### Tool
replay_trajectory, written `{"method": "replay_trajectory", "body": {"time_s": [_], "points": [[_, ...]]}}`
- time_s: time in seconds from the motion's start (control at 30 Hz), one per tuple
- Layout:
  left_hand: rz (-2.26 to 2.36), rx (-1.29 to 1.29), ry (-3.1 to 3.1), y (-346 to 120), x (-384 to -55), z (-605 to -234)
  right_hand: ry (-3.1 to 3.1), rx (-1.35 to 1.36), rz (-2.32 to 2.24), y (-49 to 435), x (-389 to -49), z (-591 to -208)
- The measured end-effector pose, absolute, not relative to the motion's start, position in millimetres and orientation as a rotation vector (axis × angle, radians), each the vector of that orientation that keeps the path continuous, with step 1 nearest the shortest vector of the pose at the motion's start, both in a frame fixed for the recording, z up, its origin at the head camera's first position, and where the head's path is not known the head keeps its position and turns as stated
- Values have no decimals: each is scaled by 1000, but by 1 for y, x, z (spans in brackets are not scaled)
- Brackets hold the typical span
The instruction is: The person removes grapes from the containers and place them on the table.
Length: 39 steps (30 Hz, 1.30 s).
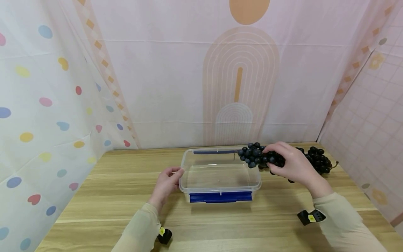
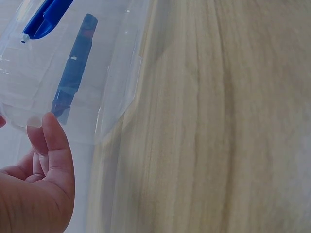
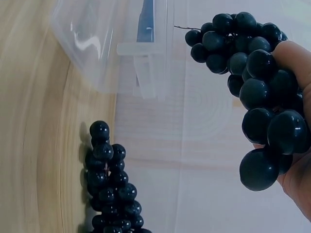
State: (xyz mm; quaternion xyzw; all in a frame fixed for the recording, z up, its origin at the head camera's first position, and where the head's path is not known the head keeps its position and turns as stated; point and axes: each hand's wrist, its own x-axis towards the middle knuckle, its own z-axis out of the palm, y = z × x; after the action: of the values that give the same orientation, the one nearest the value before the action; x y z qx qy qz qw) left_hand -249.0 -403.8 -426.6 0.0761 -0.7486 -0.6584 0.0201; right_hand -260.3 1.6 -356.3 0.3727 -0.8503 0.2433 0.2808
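Observation:
A clear plastic container [image 1: 220,180] with blue clips on its long sides sits on the table. My left hand [image 1: 167,183] grips its left edge, thumb and fingertips right at the rim; the left wrist view shows these fingertips against the clear wall [image 2: 114,87]. Above the table at the container's right end, my right hand [image 1: 292,164] holds a bunch of dark grapes [image 1: 252,154], fingers and thumb round its middle. The bunch's thin stem [image 3: 186,27] points left, overlapping the container's back right corner in the head view.
A second bunch of dark grapes [image 1: 319,161] lies on the wooden table [image 1: 126,196], right of the container and partly behind my right hand. Patterned cloth [image 1: 163,91] hangs along the back and both sides of the table.

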Motion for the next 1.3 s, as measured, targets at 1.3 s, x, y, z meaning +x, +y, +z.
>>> {"method": "replay_trajectory", "body": {"time_s": [1.3], "points": [[-2054,221,-2318,-404,-248,-426,-2357,922,570,44,-256,-358]]}}
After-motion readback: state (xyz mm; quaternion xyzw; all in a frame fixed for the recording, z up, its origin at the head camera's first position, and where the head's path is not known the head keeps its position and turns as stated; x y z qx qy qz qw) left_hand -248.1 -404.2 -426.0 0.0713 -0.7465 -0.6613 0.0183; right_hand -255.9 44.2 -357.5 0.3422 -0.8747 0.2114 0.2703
